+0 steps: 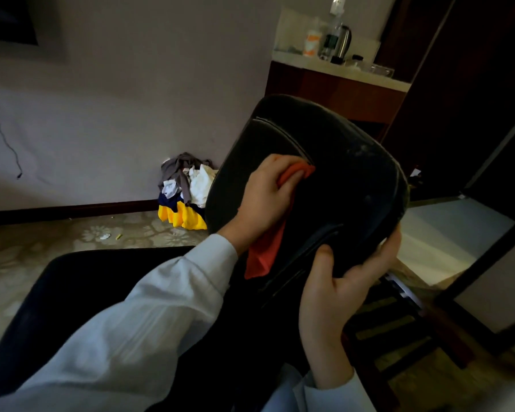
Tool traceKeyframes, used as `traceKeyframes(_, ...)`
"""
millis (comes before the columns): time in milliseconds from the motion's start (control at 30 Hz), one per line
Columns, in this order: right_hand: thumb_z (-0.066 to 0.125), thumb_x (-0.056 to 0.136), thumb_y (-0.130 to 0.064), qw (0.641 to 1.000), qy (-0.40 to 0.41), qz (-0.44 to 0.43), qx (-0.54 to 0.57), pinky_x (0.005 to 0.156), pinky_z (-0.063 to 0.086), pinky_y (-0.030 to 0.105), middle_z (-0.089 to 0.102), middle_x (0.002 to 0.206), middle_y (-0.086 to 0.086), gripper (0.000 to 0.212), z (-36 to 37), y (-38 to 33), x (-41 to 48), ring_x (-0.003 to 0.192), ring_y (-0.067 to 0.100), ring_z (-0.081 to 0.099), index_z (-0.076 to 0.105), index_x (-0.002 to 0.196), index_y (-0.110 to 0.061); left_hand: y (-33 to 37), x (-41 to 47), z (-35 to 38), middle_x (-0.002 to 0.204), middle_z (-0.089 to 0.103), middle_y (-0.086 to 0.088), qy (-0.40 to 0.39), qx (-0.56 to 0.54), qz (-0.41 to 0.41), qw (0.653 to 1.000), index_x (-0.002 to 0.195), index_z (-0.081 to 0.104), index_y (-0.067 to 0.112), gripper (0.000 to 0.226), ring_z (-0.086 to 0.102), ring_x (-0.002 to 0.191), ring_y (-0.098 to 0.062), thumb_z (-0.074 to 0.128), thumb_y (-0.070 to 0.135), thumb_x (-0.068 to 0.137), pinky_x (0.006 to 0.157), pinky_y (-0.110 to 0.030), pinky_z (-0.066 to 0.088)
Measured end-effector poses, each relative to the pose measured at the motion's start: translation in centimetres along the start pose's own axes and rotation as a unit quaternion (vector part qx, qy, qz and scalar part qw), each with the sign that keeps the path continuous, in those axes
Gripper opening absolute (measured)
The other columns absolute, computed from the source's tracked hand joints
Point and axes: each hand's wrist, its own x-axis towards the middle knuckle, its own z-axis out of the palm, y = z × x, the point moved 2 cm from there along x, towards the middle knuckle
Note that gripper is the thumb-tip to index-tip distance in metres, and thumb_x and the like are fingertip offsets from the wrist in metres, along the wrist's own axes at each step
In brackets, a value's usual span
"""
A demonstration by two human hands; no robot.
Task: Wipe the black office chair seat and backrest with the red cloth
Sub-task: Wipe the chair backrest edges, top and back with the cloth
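The black chair backrest (pixel 348 179) fills the middle right of the head view, tilted toward me. My left hand (pixel 265 197) grips the red cloth (pixel 268 248) and presses its upper end against the backrest's front, near a stitched seam. The cloth's loose end hangs down below my wrist. My right hand (pixel 339 286) grips the backrest's lower right edge, thumb on the front and fingers curled round behind. The black seat (pixel 87 281) lies at the lower left, partly hidden by my pale sleeve.
A pile of clothes (pixel 188 191) lies on the patterned floor against the wall behind the chair. A counter (pixel 339 72) at the back right holds a kettle and bottles. A dark wooden slatted frame (pixel 399 331) stands at lower right, with a dark door frame beyond.
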Motion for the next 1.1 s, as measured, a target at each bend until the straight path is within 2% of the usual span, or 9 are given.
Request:
traceKeyframes(167,0.049,0.081,-0.003,0.999,0.017,-0.033,-0.028,0.093,0.040,0.010,0.035,0.136,-0.021,0.074,-0.1,0.2,-0.2,0.121,-0.012,0.043,0.017,0.146,-0.017,2.6,-4.6,-1.1,0.106,0.061,-0.004,-0.044,-0.040,0.038,0.997,0.109,0.065,0.010,0.022,0.055,0.102,-0.005,0.055,0.017,0.091,0.092,-0.014,0.038)
traceKeyframes(333,0.046,0.081,-0.006,0.975,0.009,-0.175,-0.136,0.113,0.026,0.032,0.018,0.147,0.026,0.064,-0.1,-0.1,-0.6,0.142,0.019,0.020,0.021,0.139,-0.005,4.3,-9.7,-2.0,0.111,0.054,-0.003,-0.081,-0.072,0.067,0.992,0.116,0.060,0.011,0.027,0.053,0.106,-0.008,0.058,0.010,0.089,0.092,-0.017,0.040)
traceKeyframes(433,0.044,0.083,-0.007,0.929,-0.005,-0.273,-0.251,0.115,0.018,0.048,0.012,0.153,0.014,0.056,0.2,0.1,-0.9,0.143,0.029,0.011,0.031,0.138,-0.010,3.5,-8.7,-1.9,0.112,0.053,0.000,-0.062,-0.040,0.085,0.994,0.116,0.059,0.018,0.027,0.052,0.107,-0.014,0.055,0.013,0.090,0.094,-0.024,0.040)
traceKeyframes(500,0.041,0.086,-0.011,0.899,-0.023,-0.305,-0.314,0.117,0.009,0.045,0.009,0.158,-0.002,0.052,0.2,0.5,-1.1,0.145,0.022,0.002,0.037,0.138,-0.014,2.1,-6.3,-1.7,0.114,0.054,0.006,-0.005,-0.014,0.080,0.997,0.114,0.061,0.017,0.026,0.048,0.112,-0.013,0.048,0.015,0.092,0.099,-0.021,0.032)
traceKeyframes(633,0.040,0.089,-0.018,0.851,-0.058,-0.322,-0.411,0.117,0.001,0.043,0.041,0.143,0.004,0.043,0.3,0.8,-1.0,0.146,0.016,-0.002,0.056,0.129,-0.017,-1.0,-1.2,-0.9,0.120,0.055,0.005,0.088,-0.040,0.003,0.995,0.115,0.062,0.009,0.033,0.045,0.120,-0.005,0.042,0.024,0.094,0.107,-0.032,0.031)
traceKeyframes(733,0.041,0.088,-0.020,0.832,-0.056,-0.324,-0.447,0.116,0.000,0.043,0.048,0.138,0.004,0.041,0.1,1.0,-0.7,0.146,0.017,0.005,0.062,0.123,-0.018,-1.0,-0.7,0.7,0.132,0.049,0.004,-0.035,-0.126,-0.039,0.991,0.128,0.055,0.012,0.037,0.037,0.127,0.004,0.044,0.027,0.096,0.109,-0.016,0.025)
traceKeyframes(800,0.042,0.087,-0.020,0.822,-0.050,-0.327,-0.463,0.116,0.000,0.044,0.052,0.135,0.004,0.039,0.1,0.9,-0.5,0.142,0.024,0.017,0.065,0.119,-0.018,-1.1,-1.2,1.1,0.144,0.042,0.005,-0.087,-0.129,-0.046,0.987,0.135,0.047,0.023,0.040,0.029,0.136,-0.002,0.047,0.028,0.096,0.113,-0.020,0.022)
traceKeyframes(967,0.048,0.085,-0.018,0.810,-0.036,-0.335,-0.481,0.115,-0.001,0.046,0.059,0.129,0.003,0.035,0.4,1.0,-0.8,0.132,0.029,0.031,0.068,0.113,-0.020,-0.9,-3.1,0.6,0.149,0.034,0.004,-0.092,-0.127,-0.039,0.987,0.140,0.041,0.022,0.041,0.025,0.140,-0.003,0.045,0.022,0.099,0.114,-0.018,0.020)
traceKeyframes(1100,0.050,0.085,-0.018,0.801,-0.032,-0.342,-0.490,0.115,0.001,0.047,0.061,0.127,0.002,0.033,0.4,1.1,-0.9,0.132,0.028,0.033,0.069,0.112,-0.021,-1.1,-6.2,0.4,0.151,0.035,-0.002,-0.084,-0.136,-0.041,0.986,0.141,0.038,0.021,0.042,0.027,0.141,-0.008,0.042,0.019,0.100,0.117,-0.031,0.022)
